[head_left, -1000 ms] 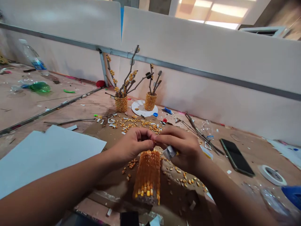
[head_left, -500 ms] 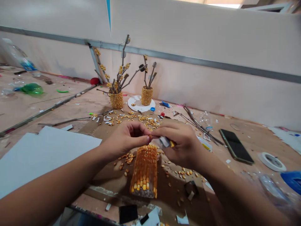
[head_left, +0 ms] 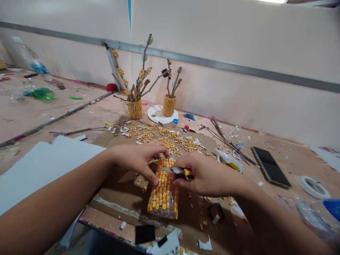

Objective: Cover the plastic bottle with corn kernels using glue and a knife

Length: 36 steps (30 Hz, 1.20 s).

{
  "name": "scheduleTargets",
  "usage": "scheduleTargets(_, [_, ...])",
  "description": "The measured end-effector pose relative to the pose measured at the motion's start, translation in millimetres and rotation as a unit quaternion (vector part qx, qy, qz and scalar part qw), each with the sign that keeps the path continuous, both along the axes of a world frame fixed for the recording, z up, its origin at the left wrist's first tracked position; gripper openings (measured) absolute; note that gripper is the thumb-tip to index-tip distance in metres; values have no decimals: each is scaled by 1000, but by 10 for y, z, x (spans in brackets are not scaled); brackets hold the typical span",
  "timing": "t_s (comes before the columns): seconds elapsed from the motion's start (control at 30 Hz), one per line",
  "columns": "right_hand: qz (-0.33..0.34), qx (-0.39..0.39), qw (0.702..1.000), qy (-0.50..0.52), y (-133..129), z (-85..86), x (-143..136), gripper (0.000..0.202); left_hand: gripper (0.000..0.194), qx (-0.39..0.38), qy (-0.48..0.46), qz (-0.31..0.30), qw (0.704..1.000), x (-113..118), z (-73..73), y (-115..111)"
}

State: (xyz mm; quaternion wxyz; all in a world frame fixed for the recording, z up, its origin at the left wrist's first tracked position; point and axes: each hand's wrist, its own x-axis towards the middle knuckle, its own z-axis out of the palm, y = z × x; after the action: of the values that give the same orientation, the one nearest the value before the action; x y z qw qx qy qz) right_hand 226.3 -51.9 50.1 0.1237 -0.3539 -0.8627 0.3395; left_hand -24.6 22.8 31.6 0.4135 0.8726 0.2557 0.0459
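Note:
A clear plastic cylinder covered in rows of corn kernels [head_left: 161,193] lies on brown cardboard in front of me, bare plastic showing at its near end. My left hand [head_left: 140,161] grips it, thumb on its left side and fingers curled at its far end. In my right hand [head_left: 200,175] is a utility knife [head_left: 188,172] with a yellow part, its blade pointing left over the kernels. Whether the blade touches them I cannot tell. Loose corn kernels [head_left: 170,144] are scattered on the cardboard beyond both hands.
Two kernel-covered pots with twigs, a left one [head_left: 135,110] and a right one [head_left: 169,106], stand near the wall. To the right are a glue bottle [head_left: 230,160], a phone [head_left: 271,167] and a tape roll [head_left: 313,187]. White board [head_left: 50,166] lies left; black scraps [head_left: 145,234] lie at the front.
My hands were together above the cylinder's far end. They have come down and apart, the left onto the cylinder, the right bringing the knife's blade over the kernels. The view has shifted slightly.

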Motion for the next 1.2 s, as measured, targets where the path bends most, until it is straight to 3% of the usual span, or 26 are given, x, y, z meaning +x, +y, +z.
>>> scheduleTargets(0.2, [5,1,1000,-1,-10,-23,-14,16,72,22,31,-8,999,23,-2,-10])
scheduleTargets(0.43, [-54,-49,997,-18,8,-27,-52,14,68,23,30,3,999,39,10,-29])
scheduleTargets(0.57, [-83,-42,996,-9,29,-49,-58,19,68,23,23,1,999,30,-12,-22])
scheduleTargets(0.77, [-70,-52,996,16,-11,-67,-77,33,72,43,36,-13,998,27,-23,-13])
scheduleTargets(0.9, [-71,-72,995,13,-2,-16,-42,17,71,46,56,-18,997,33,3,-22])
scheduleTargets(0.97, [-110,-64,992,23,62,14,47,7,73,39,55,-17,998,21,23,-23])
scheduleTargets(1.07, [-206,7,977,45,236,29,249,18,75,7,45,-2,999,-12,51,-12])
scheduleTargets(1.2, [-324,102,938,-77,496,-82,449,19,44,-17,-19,75,997,-14,45,26])
